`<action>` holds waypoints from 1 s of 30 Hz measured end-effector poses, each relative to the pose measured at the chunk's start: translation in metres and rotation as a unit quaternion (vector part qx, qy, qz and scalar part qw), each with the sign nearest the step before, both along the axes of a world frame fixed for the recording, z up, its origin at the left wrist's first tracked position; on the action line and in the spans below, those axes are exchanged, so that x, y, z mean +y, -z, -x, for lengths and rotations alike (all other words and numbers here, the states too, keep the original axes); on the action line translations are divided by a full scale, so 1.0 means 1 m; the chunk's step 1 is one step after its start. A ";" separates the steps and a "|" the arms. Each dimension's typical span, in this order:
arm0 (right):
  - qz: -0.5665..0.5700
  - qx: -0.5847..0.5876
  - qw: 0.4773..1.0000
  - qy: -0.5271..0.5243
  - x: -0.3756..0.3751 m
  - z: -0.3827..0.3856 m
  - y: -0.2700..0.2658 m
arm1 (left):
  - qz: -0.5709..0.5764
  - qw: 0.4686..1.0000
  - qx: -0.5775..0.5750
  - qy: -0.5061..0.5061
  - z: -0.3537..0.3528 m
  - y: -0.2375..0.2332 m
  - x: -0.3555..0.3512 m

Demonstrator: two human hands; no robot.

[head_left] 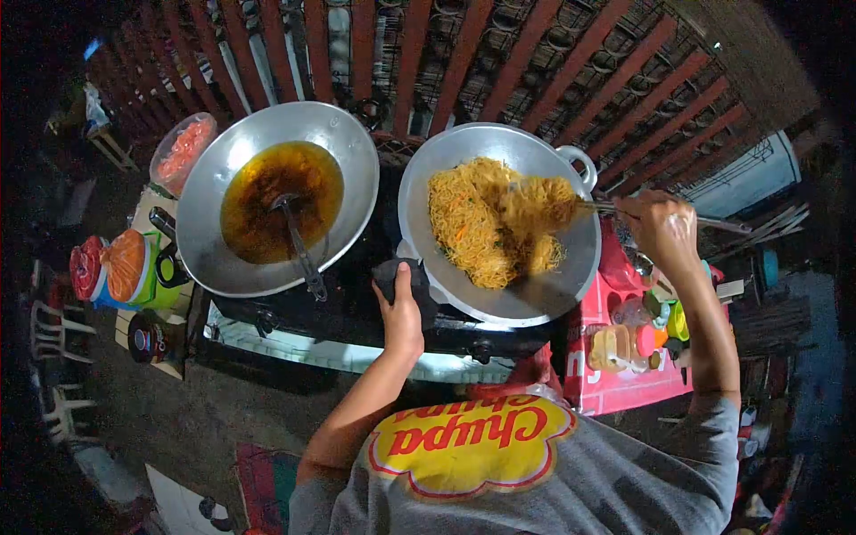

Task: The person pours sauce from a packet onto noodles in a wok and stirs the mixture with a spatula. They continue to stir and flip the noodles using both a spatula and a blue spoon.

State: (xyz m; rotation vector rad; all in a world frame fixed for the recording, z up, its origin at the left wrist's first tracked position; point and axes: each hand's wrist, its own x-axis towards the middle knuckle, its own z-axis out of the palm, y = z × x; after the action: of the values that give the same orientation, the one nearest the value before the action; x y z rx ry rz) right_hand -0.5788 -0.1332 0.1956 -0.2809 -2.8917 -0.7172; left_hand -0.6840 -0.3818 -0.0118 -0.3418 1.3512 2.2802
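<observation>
My right hand (664, 227) is closed around a long metal cooking utensil (722, 223). Its far end is hidden in a clump of noodles, blurred by motion, above the right wok (575, 285). More fried noodles (468, 241) with orange and green bits lie in that wok. At the wok's near left side, my left hand (403, 316) is closed on a dark folded cloth (388, 276), pressed to where a handle would be. To the left, a second wok (201, 214) contains dark yellow-brown oil (245, 227) and a metal ladle (299, 245).
Both woks sit on a black stove (357, 303). A tub of orange-red pieces (183, 152) and filled plastic bags (125, 263) stand left. Bottles and jars (615, 348) crowd a pink-covered table (588, 392) at right. A slatted reddish fence (406, 80) rises behind.
</observation>
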 end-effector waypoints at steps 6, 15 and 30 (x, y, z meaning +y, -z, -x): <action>-0.060 -0.009 0.993 -0.104 0.008 0.010 -0.007 | 0.007 0.999 -0.033 -0.017 -0.003 0.001 0.000; 0.079 -0.096 0.989 0.080 0.104 0.057 0.110 | 0.149 0.987 0.055 0.005 -0.003 -0.003 0.004; 0.161 -0.004 0.987 0.008 0.048 0.017 0.022 | 0.125 0.990 0.061 0.015 0.000 0.009 0.003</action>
State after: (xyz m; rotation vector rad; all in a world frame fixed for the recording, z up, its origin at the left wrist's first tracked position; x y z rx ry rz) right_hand -0.5956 -0.0856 0.1736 -0.3373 -3.0064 -0.2479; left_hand -0.6843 -0.3788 -0.0204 -0.2637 1.6998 2.1406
